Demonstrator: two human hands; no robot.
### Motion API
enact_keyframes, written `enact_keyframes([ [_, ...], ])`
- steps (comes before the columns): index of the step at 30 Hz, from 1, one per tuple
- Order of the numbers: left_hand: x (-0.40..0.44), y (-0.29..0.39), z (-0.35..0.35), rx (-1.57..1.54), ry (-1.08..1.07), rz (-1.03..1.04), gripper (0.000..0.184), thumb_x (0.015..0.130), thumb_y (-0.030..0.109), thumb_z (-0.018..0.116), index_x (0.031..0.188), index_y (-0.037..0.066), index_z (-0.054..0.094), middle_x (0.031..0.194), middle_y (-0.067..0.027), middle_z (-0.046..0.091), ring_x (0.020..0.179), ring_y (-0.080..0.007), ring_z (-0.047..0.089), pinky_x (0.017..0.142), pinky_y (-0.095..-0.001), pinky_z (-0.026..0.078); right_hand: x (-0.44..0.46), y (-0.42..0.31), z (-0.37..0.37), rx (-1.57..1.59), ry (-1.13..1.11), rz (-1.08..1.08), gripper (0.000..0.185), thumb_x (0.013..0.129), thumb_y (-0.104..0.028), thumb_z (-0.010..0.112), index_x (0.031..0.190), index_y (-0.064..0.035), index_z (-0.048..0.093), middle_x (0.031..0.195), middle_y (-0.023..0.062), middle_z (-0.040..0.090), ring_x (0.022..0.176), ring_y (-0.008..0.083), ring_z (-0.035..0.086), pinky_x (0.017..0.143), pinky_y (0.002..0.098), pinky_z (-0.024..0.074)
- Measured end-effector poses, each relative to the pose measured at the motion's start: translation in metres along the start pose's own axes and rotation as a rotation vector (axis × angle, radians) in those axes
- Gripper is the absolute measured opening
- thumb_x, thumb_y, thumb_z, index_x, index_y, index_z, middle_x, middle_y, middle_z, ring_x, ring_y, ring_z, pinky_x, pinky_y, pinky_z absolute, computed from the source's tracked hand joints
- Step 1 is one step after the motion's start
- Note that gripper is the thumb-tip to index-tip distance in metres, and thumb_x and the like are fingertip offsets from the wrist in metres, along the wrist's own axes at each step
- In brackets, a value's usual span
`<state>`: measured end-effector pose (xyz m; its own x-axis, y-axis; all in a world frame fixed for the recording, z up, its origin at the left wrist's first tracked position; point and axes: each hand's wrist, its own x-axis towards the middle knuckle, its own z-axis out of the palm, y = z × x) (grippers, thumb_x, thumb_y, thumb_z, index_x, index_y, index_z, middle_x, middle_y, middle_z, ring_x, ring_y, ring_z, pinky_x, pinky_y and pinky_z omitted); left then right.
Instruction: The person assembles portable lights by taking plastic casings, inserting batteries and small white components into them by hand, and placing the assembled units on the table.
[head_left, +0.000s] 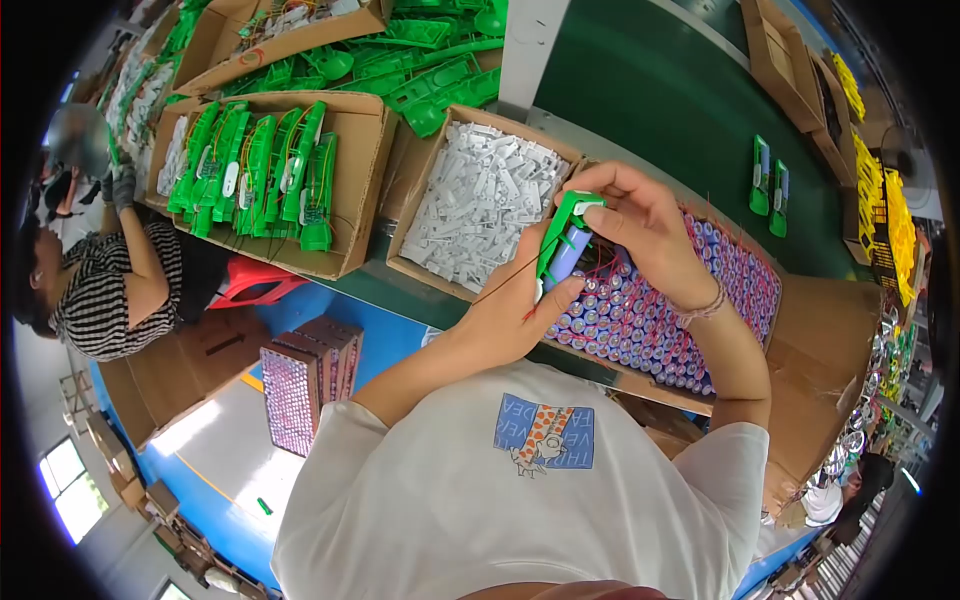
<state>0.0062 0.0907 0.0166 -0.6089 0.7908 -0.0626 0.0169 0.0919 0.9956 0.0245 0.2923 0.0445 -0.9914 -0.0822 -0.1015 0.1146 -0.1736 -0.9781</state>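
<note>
My left hand [515,300] is closed around the lower end of a green plastic housing [552,240], with the thumb by a purple cylindrical battery cell [569,254] that sits in it. At the housing's upper end, my right hand [645,225] pinches the green plastic beside a small white piece. Thin red wires trail near the fingers, and a dark wire runs out under my left hand. Below the hands stands a box of upright purple cells with red wires [640,325]. To their left is a carton of small white plastic parts [480,200].
A carton of wired green housings [262,185] stands at left, with loose green shells [430,80] behind. Two green housings with cells [770,185] lie on the green conveyor belt [640,90]. A person in a striped top [120,290] sits at left. Stacked cell trays [310,385] are below.
</note>
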Motion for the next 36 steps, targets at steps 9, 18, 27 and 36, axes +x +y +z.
enact_keyframes([
  [9,-0.013,0.016,-0.007,0.045,-0.116,-0.084,0.044,0.098,0.023,0.054,0.134,0.003,0.038,0.107,-0.0172,0.053,0.095,-0.0354,0.06,0.085,-0.043,0.046,0.004,-0.029,-0.012,-0.432,-0.225,-0.024,0.018,0.079,0.001,0.064,0.096,-0.0003,0.068,0.082,0.003,0.065,0.066,0.0057,0.059,0.059,0.0204,0.0498],
  [18,-0.02,0.017,-0.002,-0.279,-0.195,-0.12,0.04,0.097,0.018,0.057,0.13,0.002,0.042,0.103,-0.0066,0.047,0.061,-0.0113,0.056,0.056,-0.0282,0.048,-0.009,-0.034,-0.011,-0.505,-0.251,-0.122,0.026,0.075,0.002,0.061,0.1,-0.0006,0.069,0.082,0.0022,0.064,0.064,0.0037,0.052,0.054,0.0176,0.0434],
  [27,-0.018,0.013,0.011,-0.406,-0.22,-0.099,0.051,0.099,0.022,0.055,0.14,0.001,0.033,0.117,-0.0078,0.046,0.068,-0.0129,0.059,0.061,-0.0278,0.05,-0.028,-0.036,-0.003,-0.247,-0.073,0.023,0.019,0.09,-0.003,0.061,0.107,0.0014,0.067,0.094,0.0024,0.067,0.079,0.0044,0.059,0.066,0.0189,0.0484],
  [36,-0.019,0.014,-0.146,0.494,0.955,0.132,0.021,0.09,0.011,0.064,0.108,0.003,0.066,0.108,-0.0127,0.068,0.098,-0.0196,0.066,0.085,-0.0307,0.05,0.041,0.016,-0.399,-0.872,0.947,-0.217,0.034,0.1,-0.024,0.052,0.126,-0.0034,0.061,0.121,0.0085,0.065,0.103,0.0214,0.064,0.084,0.0327,0.0531],
])
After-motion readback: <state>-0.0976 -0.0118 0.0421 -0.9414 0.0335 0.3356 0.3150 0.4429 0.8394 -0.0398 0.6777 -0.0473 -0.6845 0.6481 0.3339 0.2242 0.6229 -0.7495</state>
